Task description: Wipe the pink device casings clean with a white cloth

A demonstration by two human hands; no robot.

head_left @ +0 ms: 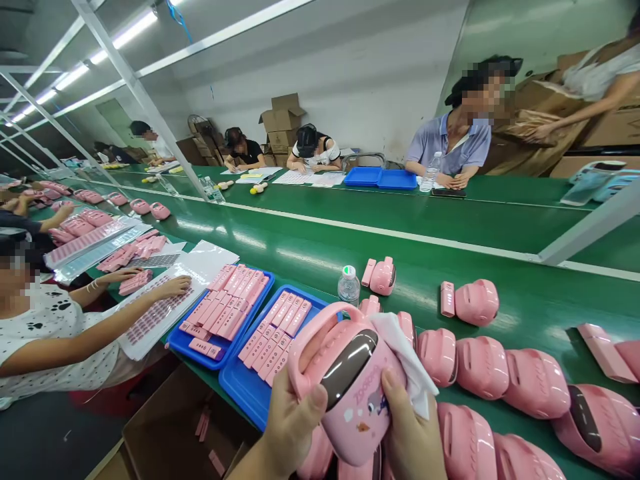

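A glossy pink device with a carry handle (357, 387) is held up in front of me; it has a dark window and a cartoon print. My left hand (295, 423) grips its left side, thumb near the window. On the other side my right hand (413, 427) is closed on it, thumb resting beside the print. A white cloth (403, 353) sticks out between my right hand and the device. The fingers behind the device are hidden. More pink devices (483, 370) stand in rows to the right and below my hands.
Blue trays (240, 393) of pink bars (280, 327) lie to the left, with a water bottle (349, 285) behind the device. A co-worker (50, 333) at the left touches sticker sheets (165, 307). Others sit across the green table (300, 240). Below is an open cardboard box (165, 427).
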